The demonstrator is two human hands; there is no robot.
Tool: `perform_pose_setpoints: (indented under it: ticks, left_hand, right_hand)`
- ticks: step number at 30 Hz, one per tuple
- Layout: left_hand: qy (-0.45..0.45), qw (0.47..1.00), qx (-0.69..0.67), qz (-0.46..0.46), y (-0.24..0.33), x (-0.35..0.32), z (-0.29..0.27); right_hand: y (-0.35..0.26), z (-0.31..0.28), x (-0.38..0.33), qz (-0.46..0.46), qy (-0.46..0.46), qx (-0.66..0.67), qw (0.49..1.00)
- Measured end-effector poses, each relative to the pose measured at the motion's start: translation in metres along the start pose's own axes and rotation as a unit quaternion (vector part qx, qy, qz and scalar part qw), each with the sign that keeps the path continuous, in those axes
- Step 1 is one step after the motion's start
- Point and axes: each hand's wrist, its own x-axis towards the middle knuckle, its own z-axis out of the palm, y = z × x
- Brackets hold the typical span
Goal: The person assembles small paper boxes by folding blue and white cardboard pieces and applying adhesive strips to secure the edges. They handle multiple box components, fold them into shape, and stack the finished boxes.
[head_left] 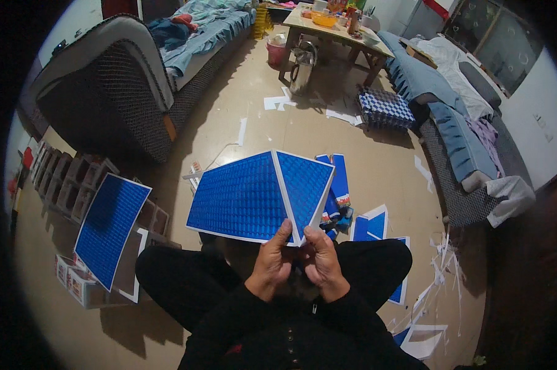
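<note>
In front of me I hold a blue grid-patterned sheet with white borders, bent along a white strip into a wide left part and a narrower right part. My left hand pinches its near edge just left of the strip, thumb on top. Close beside it, my right hand grips the near corner of the right part, its thumb also on top. The fingers of both hands are largely hidden underneath. Beyond the sheet's right edge lie blue rolls or tubes, partly covered.
Another blue sheet leans on white crates at my left. Blue-and-white pieces and a tangle of white strips lie on the floor to the right. Sofas flank the room, with a table at the back.
</note>
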Motion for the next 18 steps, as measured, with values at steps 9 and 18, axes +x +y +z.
perform_pose_setpoints:
  ticks: [9, 18]
  left_hand:
    - [-0.009, 0.998, -0.036, -0.051, -0.003, 0.002, -0.006]
    - [-0.007, 0.998, -0.007, -0.068, 0.005, 0.007, -0.016]
  right_hand:
    - [0.005, -0.009, 0.002, 0.001, 0.017, 0.009, 1.0]
    - [0.002, -0.006, 0.006, 0.029, -0.006, -0.024, 0.999]
